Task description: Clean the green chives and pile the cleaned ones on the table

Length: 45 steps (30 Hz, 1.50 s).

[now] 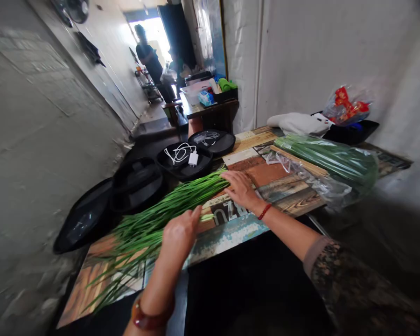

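Note:
A pile of long green chives point(175, 200) lies across the patterned wooden table point(276, 184), stem ends to the right and leaf tips spreading left. My left hand point(180, 235) is closed round a small bunch of them. Pale stem ends poke out past its thumb, while the leaves trail toward the front left edge. At the stem end of the pile rests my right hand point(243, 189), fingers stretched out and thumb apart, fingertips touching the stems.
Black seats point(138, 184) line the table's far left side, one with a white charger and cable point(192, 157). More greens in a clear plastic bag point(332, 156) lie at right, beside a white cloth point(297, 122). A person point(149, 58) stands near the bright doorway.

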Each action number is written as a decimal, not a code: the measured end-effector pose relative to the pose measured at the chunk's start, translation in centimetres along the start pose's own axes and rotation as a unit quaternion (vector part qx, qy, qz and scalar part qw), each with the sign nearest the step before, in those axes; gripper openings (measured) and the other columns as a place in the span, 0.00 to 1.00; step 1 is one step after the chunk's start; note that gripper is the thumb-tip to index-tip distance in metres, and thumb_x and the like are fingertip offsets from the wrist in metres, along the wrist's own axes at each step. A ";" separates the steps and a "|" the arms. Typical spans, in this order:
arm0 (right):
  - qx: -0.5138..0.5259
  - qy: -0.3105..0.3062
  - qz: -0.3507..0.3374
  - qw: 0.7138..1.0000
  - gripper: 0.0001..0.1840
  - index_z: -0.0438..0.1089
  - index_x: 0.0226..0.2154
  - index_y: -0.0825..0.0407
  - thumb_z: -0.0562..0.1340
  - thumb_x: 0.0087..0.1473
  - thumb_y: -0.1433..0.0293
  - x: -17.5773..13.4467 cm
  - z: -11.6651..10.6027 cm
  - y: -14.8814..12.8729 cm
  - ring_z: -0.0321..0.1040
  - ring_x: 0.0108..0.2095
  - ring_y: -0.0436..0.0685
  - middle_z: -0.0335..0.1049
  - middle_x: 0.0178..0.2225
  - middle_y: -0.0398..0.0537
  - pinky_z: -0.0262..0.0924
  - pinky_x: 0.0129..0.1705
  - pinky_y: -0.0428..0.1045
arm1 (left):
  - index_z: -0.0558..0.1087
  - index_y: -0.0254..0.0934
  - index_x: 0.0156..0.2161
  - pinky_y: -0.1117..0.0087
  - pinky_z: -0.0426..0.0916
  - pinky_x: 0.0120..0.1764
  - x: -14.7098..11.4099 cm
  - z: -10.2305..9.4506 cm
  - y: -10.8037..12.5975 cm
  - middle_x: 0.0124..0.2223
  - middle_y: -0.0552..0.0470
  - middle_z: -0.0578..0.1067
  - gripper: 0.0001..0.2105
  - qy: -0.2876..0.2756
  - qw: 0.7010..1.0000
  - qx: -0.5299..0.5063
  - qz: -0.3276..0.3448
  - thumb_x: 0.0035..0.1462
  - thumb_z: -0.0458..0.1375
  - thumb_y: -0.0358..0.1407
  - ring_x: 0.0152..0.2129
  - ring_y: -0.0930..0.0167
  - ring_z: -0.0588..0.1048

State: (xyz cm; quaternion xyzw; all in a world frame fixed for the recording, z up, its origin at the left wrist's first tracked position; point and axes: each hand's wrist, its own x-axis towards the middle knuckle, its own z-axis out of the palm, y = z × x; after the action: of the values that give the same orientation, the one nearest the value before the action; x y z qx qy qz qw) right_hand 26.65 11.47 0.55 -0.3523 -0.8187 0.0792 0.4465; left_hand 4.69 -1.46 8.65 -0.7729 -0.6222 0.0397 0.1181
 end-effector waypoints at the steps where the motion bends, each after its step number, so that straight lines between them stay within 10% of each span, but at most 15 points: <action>1: 0.007 0.036 0.039 0.999 0.28 0.60 0.57 0.50 0.58 0.54 0.75 -0.3 -0.3 0.6 0.57 0.59 0.60 0.63 0.57 0.54 0.52 0.62 0.60 | 0.67 0.43 0.55 0.71 0.62 0.29 -0.5 -0.8 -0.8 0.32 0.49 0.72 0.21 0.010 1.000 0.010 -0.010 0.58 0.48 0.27 0.27 0.68 0.73; 8: 0.127 0.137 0.253 0.949 0.18 0.67 0.49 0.55 0.57 0.54 0.73 -1.4 0.9 3.5 0.73 0.38 0.53 0.74 0.43 0.54 0.68 0.44 0.52 | 0.68 0.42 0.53 0.69 0.61 0.30 0.3 -0.9 1.3 0.33 0.48 0.72 0.18 0.008 0.999 0.036 0.001 0.60 0.46 0.28 0.27 0.67 0.73; 14: 0.103 0.084 0.251 0.959 0.14 0.72 0.43 0.52 0.58 0.54 0.71 -1.8 1.2 2.7 0.73 0.38 0.53 0.76 0.41 0.49 0.67 0.45 0.52 | 0.66 0.43 0.55 0.70 0.65 0.38 3.8 3.7 5.3 0.43 0.47 0.76 0.18 0.015 0.993 -0.113 -0.024 0.62 0.47 0.31 0.37 0.68 0.75; 25: 0.118 0.126 0.257 0.951 0.15 0.74 0.43 0.52 0.60 0.52 0.69 0.6 2.5 1.7 0.70 0.35 0.53 0.74 0.37 0.48 0.65 0.45 0.52 | 0.72 0.39 0.45 0.73 0.64 0.40 4.3 6.3 4.5 0.40 0.50 0.78 0.16 0.114 0.912 -0.381 -0.098 0.65 0.45 0.43 0.38 0.70 0.75; 30: 0.143 0.134 0.252 0.948 0.07 0.74 0.29 0.52 0.62 0.49 0.66 -0.7 2.3 0.3 0.69 0.34 0.54 0.72 0.32 0.47 0.65 0.42 0.51 | 0.72 0.41 0.48 0.72 0.65 0.41 4.1 6.7 4.4 0.42 0.51 0.79 0.15 0.129 0.894 -0.412 -0.118 0.63 0.48 0.44 0.39 0.70 0.75; 37: 0.206 0.140 0.270 0.930 0.16 0.72 0.35 0.53 0.57 0.55 0.58 -3.6 1.4 -1.6 0.69 0.34 0.52 0.73 0.33 0.46 0.65 0.39 0.48 | 0.72 0.40 0.48 0.72 0.66 0.42 3.7 7.3 4.2 0.42 0.50 0.79 0.13 0.177 0.881 -0.422 -0.116 0.62 0.50 0.39 0.39 0.70 0.76; 45: 0.263 0.130 0.227 0.929 0.08 0.73 0.32 0.50 0.62 0.52 0.63 -4.5 0.7 -2.6 0.69 0.38 0.53 0.72 0.36 0.46 0.63 0.42 0.49 | 0.70 0.41 0.53 0.71 0.67 0.46 3.2 7.8 4.7 0.49 0.50 0.77 0.21 0.234 0.924 -0.294 -0.073 0.55 0.52 0.27 0.43 0.68 0.75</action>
State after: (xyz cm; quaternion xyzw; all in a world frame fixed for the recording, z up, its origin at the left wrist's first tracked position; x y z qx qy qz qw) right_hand 26.42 6.74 -1.76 -0.4064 -0.6011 0.3442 0.5959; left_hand 8.30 1.77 0.28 -0.7125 -0.6154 -0.3356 0.0309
